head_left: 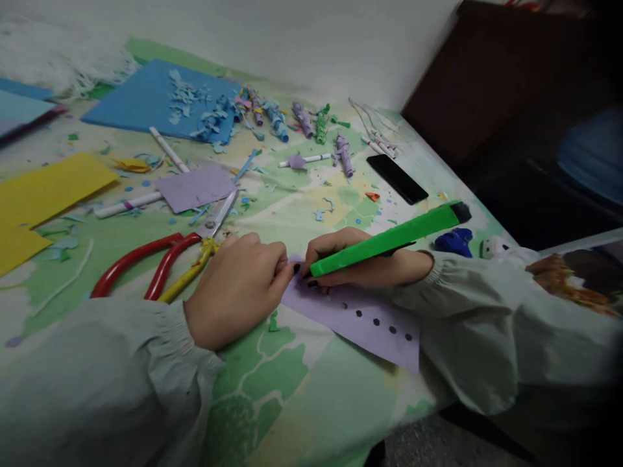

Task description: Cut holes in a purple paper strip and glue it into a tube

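A purple paper strip [370,331] lies on the patterned tablecloth, with a row of several small dark marks along it. My left hand [243,285] is closed, its thumb and curled fingers at the strip's far left end, holding it. In the closed fingers of my right hand [350,256] is a long green flat-sided tool [389,239] with a black upper end. It slants across the hand, its lower end close to the strip; the working tip is hidden. Left of my left hand lie red-handled scissors [131,259], beside a yellow stick-like piece [187,279].
Behind my hands lie a purple paper piece [197,188], white markers [168,148], paper-wrapped rolls [302,120] and blue sheets [131,97] with scraps. Yellow paper [58,188] is at left. A black phone [396,178] and a blue object [452,241] are at right, near the table edge.
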Action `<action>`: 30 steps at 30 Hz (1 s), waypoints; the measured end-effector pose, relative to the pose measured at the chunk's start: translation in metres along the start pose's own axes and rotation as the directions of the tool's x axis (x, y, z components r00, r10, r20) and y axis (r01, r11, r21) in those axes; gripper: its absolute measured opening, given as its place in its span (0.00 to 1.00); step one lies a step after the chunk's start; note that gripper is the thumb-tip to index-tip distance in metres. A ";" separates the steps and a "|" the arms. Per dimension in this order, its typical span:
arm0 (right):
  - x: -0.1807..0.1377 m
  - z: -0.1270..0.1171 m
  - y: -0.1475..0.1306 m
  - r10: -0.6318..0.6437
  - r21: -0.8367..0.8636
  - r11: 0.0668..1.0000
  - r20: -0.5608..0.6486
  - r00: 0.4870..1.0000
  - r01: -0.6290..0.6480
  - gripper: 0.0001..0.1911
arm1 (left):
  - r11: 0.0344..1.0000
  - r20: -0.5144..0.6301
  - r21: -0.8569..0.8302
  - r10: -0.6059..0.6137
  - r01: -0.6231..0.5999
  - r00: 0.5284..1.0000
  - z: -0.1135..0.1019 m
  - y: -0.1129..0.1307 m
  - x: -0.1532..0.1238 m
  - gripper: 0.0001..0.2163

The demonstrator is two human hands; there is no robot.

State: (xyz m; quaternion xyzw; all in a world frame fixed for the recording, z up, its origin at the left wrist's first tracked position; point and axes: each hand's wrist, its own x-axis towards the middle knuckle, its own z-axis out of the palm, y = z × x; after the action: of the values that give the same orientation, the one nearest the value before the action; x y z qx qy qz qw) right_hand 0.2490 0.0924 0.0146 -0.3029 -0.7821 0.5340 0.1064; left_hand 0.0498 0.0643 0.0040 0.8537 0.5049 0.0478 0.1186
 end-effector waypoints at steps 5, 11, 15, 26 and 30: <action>0.007 -0.007 -0.015 0.044 -0.019 0.999 0.120 0.992 -0.042 0.02 | 0.997 0.002 -0.079 -0.010 0.010 1.000 -0.002 -0.001 -0.003 0.13; 0.014 -0.007 -0.026 0.109 -0.039 0.994 0.170 0.979 -0.104 0.03 | 0.991 -0.066 -0.130 0.002 -0.011 0.998 0.001 -0.004 -0.006 0.13; 0.018 -0.005 -0.030 0.121 -0.066 0.992 0.164 0.979 -0.111 0.05 | 0.992 -0.037 -0.127 0.002 -0.007 0.999 0.000 -0.004 -0.008 0.14; 0.011 0.010 -0.017 0.269 0.121 0.957 -0.019 0.963 -0.265 0.05 | 0.990 -0.054 -0.141 -0.003 -0.004 0.999 -0.003 -0.003 -0.009 0.14; 0.000 0.020 -0.001 0.244 0.195 0.958 -0.176 0.954 -0.210 0.08 | 0.981 -0.011 -0.179 -0.082 0.079 0.997 -0.004 0.000 -0.006 0.13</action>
State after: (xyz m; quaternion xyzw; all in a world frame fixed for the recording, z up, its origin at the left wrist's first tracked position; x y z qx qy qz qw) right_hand 0.2391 0.0763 0.0078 -0.4322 -0.6778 0.5762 0.1475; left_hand 0.0462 0.0599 0.0076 0.8180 0.5337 0.0957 0.1920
